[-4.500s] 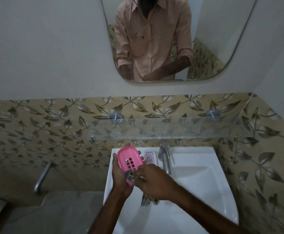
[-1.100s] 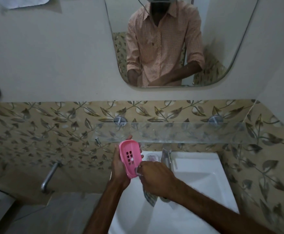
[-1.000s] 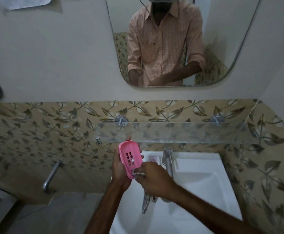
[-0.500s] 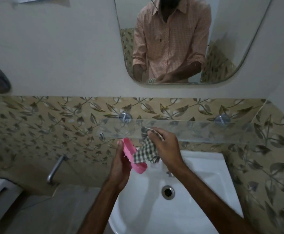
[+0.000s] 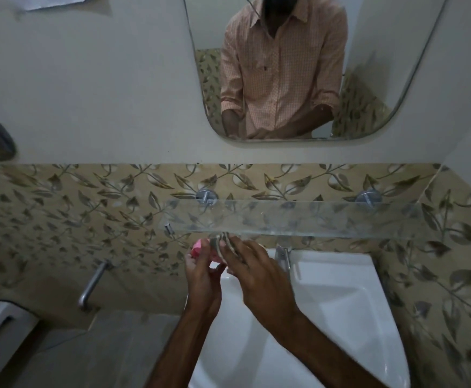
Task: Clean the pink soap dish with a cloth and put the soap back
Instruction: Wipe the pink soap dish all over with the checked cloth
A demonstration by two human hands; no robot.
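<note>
Your left hand (image 5: pixel 202 278) grips the pink soap dish (image 5: pixel 197 247), mostly hidden behind its fingers. Your right hand (image 5: pixel 259 278) presses the checked cloth (image 5: pixel 223 242) against the dish, just under the glass shelf (image 5: pixel 312 219).

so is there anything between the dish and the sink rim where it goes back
Nothing visible blocks it. The left hand holds the pink soap dish just above the sink's back-left rim, with the right hand pressing the checked cloth against it. The rim itself is hidden behind both hands.
</note>
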